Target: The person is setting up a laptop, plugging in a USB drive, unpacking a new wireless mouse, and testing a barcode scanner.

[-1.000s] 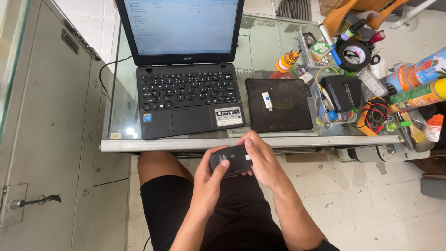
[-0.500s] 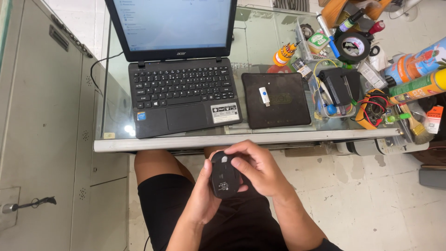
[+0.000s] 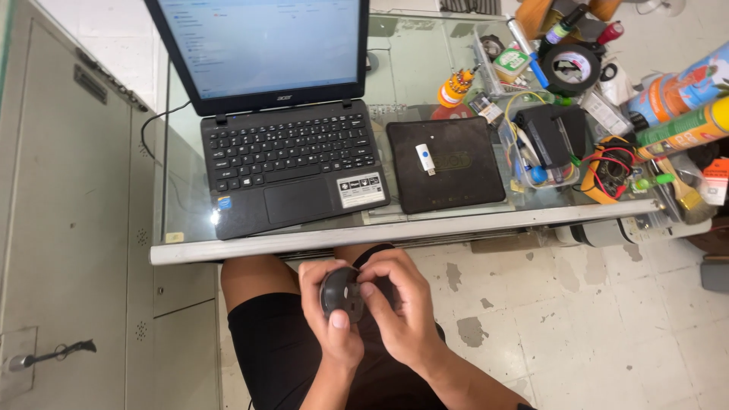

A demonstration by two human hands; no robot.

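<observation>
Over my lap, below the glass desk's front edge [image 3: 395, 231], both hands hold a small black computer mouse [image 3: 339, 291], turned on its side. My left hand [image 3: 332, 319] cups it from below with the thumb on its lower rim. My right hand [image 3: 399, 300] wraps its right side, fingertips pressing on the face turned toward me. On the desk, an open black laptop [image 3: 285, 163] stands at the left. Right of it lies a black mouse pad [image 3: 448, 163] with a small white USB stick [image 3: 425, 159] on it.
The desk's right end is crowded: a roll of black tape [image 3: 571, 67], a black box [image 3: 550, 135], a multimeter with red leads [image 3: 611, 171], spray cans [image 3: 680, 95] and an orange bottle [image 3: 452, 87]. A grey metal cabinet [image 3: 76, 228] stands at left. Worn floor tiles [image 3: 592, 326] lie below.
The mouse has been turned in my hands from lying flat to standing on its side. My hands have stayed over my lap. The camera has tilted slightly.
</observation>
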